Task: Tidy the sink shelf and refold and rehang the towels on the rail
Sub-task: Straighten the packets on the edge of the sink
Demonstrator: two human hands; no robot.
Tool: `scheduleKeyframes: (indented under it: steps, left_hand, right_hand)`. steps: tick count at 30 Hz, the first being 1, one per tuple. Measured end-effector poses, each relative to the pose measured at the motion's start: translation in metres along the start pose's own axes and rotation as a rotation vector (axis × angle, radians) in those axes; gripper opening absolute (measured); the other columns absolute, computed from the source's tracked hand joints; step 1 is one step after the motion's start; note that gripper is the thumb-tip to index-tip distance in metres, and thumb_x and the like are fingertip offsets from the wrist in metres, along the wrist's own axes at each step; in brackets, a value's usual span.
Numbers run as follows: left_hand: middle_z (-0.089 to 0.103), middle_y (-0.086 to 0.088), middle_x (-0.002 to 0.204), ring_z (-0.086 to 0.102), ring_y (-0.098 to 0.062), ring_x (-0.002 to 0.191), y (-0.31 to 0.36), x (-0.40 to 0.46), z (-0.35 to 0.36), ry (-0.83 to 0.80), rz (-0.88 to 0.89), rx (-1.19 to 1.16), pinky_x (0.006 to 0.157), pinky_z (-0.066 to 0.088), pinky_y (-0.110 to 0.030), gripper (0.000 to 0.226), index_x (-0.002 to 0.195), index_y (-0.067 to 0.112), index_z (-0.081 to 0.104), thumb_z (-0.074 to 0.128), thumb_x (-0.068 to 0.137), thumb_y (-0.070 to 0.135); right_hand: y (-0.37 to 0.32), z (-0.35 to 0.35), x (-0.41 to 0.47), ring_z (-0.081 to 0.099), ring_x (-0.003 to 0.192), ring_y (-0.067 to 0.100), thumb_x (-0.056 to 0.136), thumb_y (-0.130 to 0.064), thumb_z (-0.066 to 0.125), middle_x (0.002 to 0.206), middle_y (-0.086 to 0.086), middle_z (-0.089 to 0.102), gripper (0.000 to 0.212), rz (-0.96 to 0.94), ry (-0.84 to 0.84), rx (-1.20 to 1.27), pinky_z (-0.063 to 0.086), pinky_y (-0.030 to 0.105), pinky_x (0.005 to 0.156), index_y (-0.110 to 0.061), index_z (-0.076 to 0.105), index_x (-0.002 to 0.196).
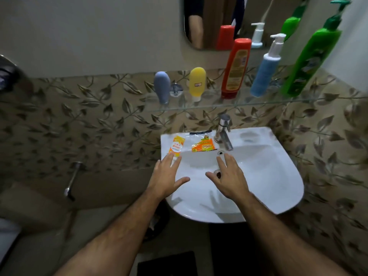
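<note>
A glass shelf (229,105) runs along the wall above and behind the sink (278,176). On it stand, left to right, a small tube (162,87), a second tube (197,82), a tall bottle (236,67), a pump bottle (265,73) and a large pump bottle (311,60). A mirror (225,20) hangs behind them. The tap (224,131) sits at the sink's back rim; left of it lie a sachet (203,145) and, further left, a toothpaste tube (176,146). The left hand (167,177) hovers over the sink's left edge, the right hand (229,177) over the basin.
</note>
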State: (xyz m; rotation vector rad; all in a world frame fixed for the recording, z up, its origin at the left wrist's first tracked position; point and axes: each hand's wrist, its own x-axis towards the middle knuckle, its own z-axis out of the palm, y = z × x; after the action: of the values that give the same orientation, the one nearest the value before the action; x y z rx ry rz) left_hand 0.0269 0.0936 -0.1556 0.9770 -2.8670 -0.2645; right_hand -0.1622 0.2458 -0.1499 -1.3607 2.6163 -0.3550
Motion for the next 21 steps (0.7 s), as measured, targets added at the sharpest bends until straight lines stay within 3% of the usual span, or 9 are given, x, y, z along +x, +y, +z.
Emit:
scheduleKeyframes:
  steps: [3, 10, 14, 17, 21]
  left_hand:
    - [0.012, -0.009, 0.163, 0.013, -0.026, 0.149, -0.013, 0.007, 0.002, 0.005, -0.057, -0.004, 0.118, 0.013, -0.049, 0.088, 0.155, 0.020, 0.018, 0.041, 0.087, 0.072]
    - [0.009, -0.010, 0.163, 0.011, -0.026, 0.150, -0.022, 0.047, 0.009, 0.011, -0.115, -0.010, 0.119, 0.011, -0.046, 0.089, 0.156, 0.021, 0.016, 0.041, 0.087, 0.072]
    - [0.013, -0.012, 0.162, 0.015, -0.027, 0.148, -0.021, 0.078, 0.016, -0.005, -0.197, -0.010, 0.119, 0.012, -0.044, 0.089, 0.155, 0.020, 0.018, 0.045, 0.087, 0.071]
    - [0.019, -0.013, 0.161, 0.022, -0.029, 0.146, -0.018, 0.097, 0.024, -0.005, -0.286, -0.020, 0.118, 0.019, -0.044, 0.086, 0.153, 0.018, 0.023, 0.046, 0.088, 0.068]
    - [0.026, -0.016, 0.158, 0.027, -0.030, 0.144, -0.013, 0.122, 0.034, 0.023, -0.408, -0.012, 0.117, 0.024, -0.042, 0.077, 0.150, 0.015, 0.030, 0.051, 0.090, 0.058]
  right_hand:
    - [-0.011, 0.006, 0.014, 0.009, 0.151, 0.024, 0.090, -0.071, 0.035, 0.165, 0.006, 0.011, 0.082, 0.013, -0.027, 0.033, 0.023, 0.042, 0.117, -0.022, 0.023, 0.155]
    - [-0.022, -0.001, 0.068, 0.034, 0.139, 0.028, 0.091, -0.063, 0.045, 0.155, 0.008, 0.033, 0.070, -0.075, 0.023, 0.063, 0.036, 0.042, 0.108, -0.019, 0.039, 0.145]
    - [-0.020, 0.011, 0.113, 0.047, 0.126, 0.032, 0.086, -0.066, 0.045, 0.139, 0.011, 0.048, 0.071, -0.078, -0.025, 0.104, 0.044, 0.044, 0.100, -0.014, 0.047, 0.135]
    - [-0.019, 0.020, 0.138, 0.046, 0.127, 0.035, 0.088, -0.048, 0.060, 0.142, 0.016, 0.047, 0.064, -0.064, -0.043, 0.111, 0.042, 0.044, 0.103, -0.009, 0.046, 0.137]
    - [-0.016, 0.035, 0.162, 0.040, 0.132, 0.040, 0.088, -0.038, 0.062, 0.144, 0.022, 0.042, 0.062, 0.042, 0.013, 0.143, 0.036, 0.046, 0.108, -0.008, 0.045, 0.141]
